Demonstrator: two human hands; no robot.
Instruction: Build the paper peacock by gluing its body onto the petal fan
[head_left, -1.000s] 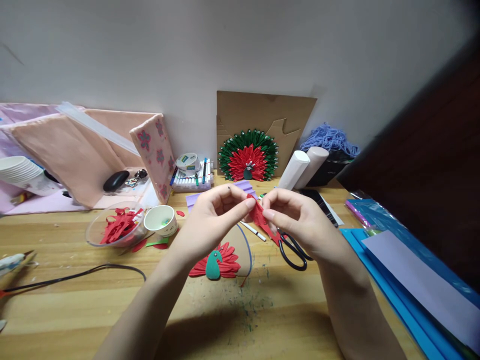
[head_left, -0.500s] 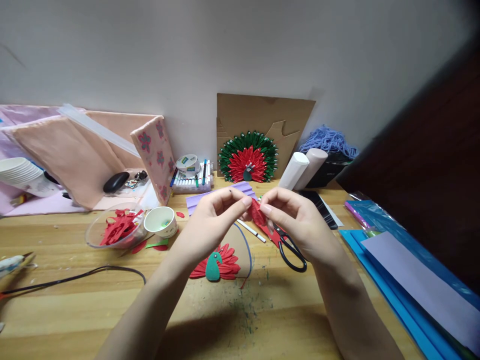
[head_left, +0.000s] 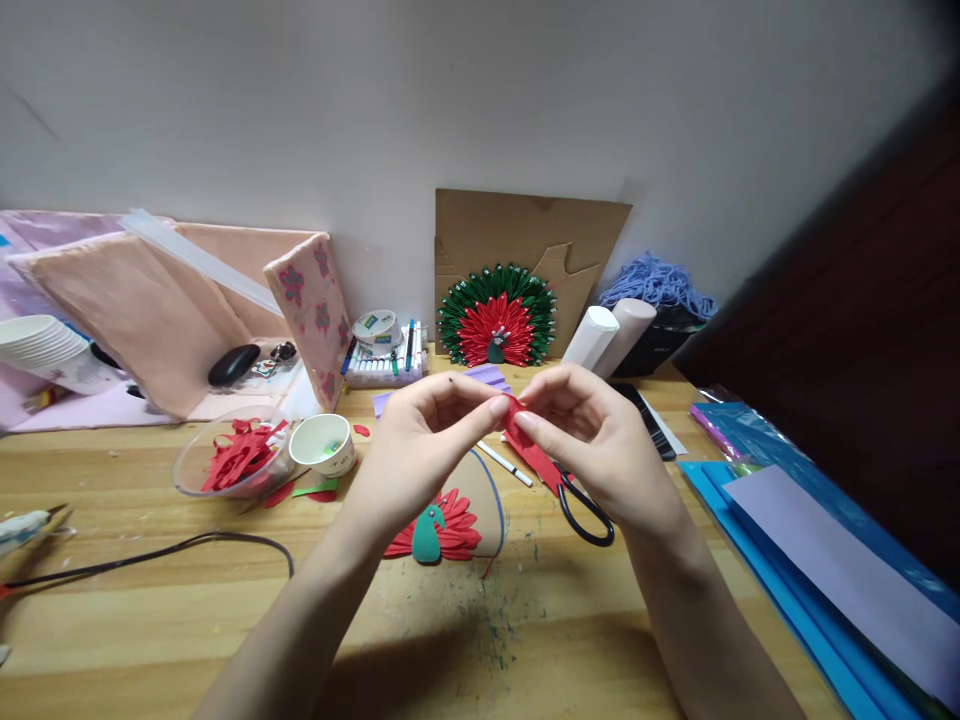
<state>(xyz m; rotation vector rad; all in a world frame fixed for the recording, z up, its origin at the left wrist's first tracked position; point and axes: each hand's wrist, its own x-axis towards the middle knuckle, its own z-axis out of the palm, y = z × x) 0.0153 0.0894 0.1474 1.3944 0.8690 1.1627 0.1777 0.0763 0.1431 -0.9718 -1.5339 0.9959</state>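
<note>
My left hand [head_left: 424, 435] and my right hand [head_left: 592, 440] meet above the table, both pinching a small strip of red crepe paper [head_left: 514, 411] between thumbs and fingertips. Behind and below my right hand lie a larger red paper piece [head_left: 541, 464] and black-handled scissors [head_left: 583, 520], their blades hidden. Under my left wrist sits a cardboard fan shape [head_left: 484, 500] with a blue-marked edge. On it are a green peacock body [head_left: 426, 535] and red petals [head_left: 459, 522]. A white marker [head_left: 506, 465] lies just beyond the fan.
At left stand a clear bowl [head_left: 180, 470] of red strips, a paper cup [head_left: 322, 445] and a black cable [head_left: 187, 543]. A finished peacock [head_left: 496, 318] leans on cardboard [head_left: 525, 225] at the back. Blue folders [head_left: 765, 560] line the right edge.
My fingertips have drawn closer together on the red strip, and my right hand has shifted slightly left. The red paper by the scissors shows more now.
</note>
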